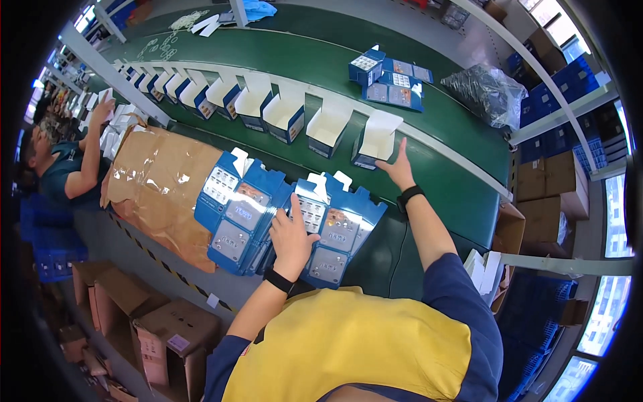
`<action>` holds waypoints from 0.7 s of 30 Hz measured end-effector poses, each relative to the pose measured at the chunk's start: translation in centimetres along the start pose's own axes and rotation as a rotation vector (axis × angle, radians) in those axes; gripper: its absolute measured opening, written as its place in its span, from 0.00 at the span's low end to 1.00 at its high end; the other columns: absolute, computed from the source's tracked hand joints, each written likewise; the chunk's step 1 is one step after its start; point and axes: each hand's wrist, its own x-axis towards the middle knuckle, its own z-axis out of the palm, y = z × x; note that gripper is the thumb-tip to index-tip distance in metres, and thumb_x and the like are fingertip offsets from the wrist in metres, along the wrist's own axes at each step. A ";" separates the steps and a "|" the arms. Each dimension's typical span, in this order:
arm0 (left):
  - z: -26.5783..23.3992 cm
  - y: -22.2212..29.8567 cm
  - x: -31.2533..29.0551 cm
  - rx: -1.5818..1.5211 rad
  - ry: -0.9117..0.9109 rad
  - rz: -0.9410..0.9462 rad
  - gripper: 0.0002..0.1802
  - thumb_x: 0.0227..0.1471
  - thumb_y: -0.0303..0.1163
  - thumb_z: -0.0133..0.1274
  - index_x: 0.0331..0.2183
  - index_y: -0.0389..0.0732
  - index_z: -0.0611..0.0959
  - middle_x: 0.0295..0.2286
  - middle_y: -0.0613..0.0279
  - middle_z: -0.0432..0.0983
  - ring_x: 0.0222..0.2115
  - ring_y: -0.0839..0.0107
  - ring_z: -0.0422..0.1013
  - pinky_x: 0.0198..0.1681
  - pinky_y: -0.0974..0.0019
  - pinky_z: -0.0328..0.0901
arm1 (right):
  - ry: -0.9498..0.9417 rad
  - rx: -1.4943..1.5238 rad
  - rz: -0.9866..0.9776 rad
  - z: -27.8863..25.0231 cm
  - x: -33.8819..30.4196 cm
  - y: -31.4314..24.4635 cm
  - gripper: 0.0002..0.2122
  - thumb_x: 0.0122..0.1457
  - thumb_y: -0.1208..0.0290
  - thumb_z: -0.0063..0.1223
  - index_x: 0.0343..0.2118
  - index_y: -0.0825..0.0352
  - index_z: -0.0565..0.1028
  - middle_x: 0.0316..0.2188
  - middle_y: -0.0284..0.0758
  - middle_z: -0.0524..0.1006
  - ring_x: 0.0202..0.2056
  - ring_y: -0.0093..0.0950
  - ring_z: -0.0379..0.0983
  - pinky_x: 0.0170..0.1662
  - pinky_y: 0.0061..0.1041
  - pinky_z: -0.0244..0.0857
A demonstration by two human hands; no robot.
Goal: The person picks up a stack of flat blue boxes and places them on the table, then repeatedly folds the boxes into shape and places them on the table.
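Note:
My left hand [291, 236] lies on the flat, unfolded blue cartons [338, 231], its index finger and thumb stretched out. A second pile of flat blue cartons [241, 213] is just to its left. My right hand [399, 167] is open at the near right corner of an opened box [375, 139], blue outside and white inside, with its flap raised. The thumb appears to touch the box's edge; whether it presses there I cannot tell. Beside it stands another opened box [328, 130], the end of a row of similar boxes running to the far left.
Brown wrapping paper [157, 181] covers the left of the bench. Folded blue cartons [395, 79] and a clear plastic bag [487, 94] lie on the green conveyor [301, 57]. A co-worker [70, 157] is at the left. Cardboard boxes [177, 335] stand lower left.

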 end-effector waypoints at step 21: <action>0.4 -2.6 -0.4 -0.639 -0.063 -0.008 0.28 0.38 0.38 0.64 0.41 0.36 0.74 0.36 0.56 0.69 0.36 0.64 0.68 0.41 0.66 0.63 | -0.292 0.516 0.350 -4.6 -25.6 -16.3 0.29 0.49 0.76 0.56 0.55 0.71 0.60 0.33 0.41 0.77 0.33 0.26 0.75 0.38 0.22 0.68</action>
